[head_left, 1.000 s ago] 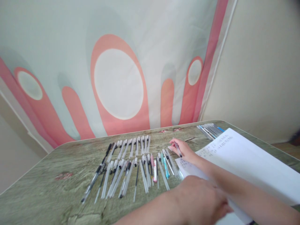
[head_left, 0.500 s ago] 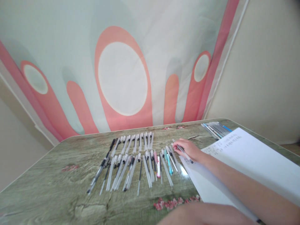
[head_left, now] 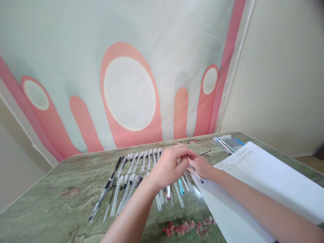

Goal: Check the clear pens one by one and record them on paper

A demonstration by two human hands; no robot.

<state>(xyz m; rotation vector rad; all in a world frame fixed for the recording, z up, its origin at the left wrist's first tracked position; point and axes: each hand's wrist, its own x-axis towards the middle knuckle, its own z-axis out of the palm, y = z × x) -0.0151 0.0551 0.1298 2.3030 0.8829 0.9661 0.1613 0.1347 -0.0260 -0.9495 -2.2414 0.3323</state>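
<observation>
My right hand [head_left: 202, 168] is closed round a slim clear pen [head_left: 197, 174], above the near left corner of the white paper [head_left: 238, 206]. The pen's dark end sticks out toward me. From the left, my left hand [head_left: 173, 165] meets it, thumb and fingers bent in a pinch at the pen's far end; that end is hidden behind the fingers. Beneath my left hand lie pens in two rows, among them a clear pen [head_left: 115, 199], a teal pen [head_left: 181, 187] and a pink-and-white pen [head_left: 168, 192]. My left forearm hides part of the front row.
Several slim pens or refills [head_left: 229, 143] lie together at the back right, beside the paper, which bears handwriting near its far end. The wood-patterned table [head_left: 55, 209] has printed pink flowers. A pink and pale green hanging sheet [head_left: 130, 91] covers the wall behind.
My left hand has come in from the lower edge and reached the pen in my right hand. The right hand still holds the pen. The view has tilted up slightly.
</observation>
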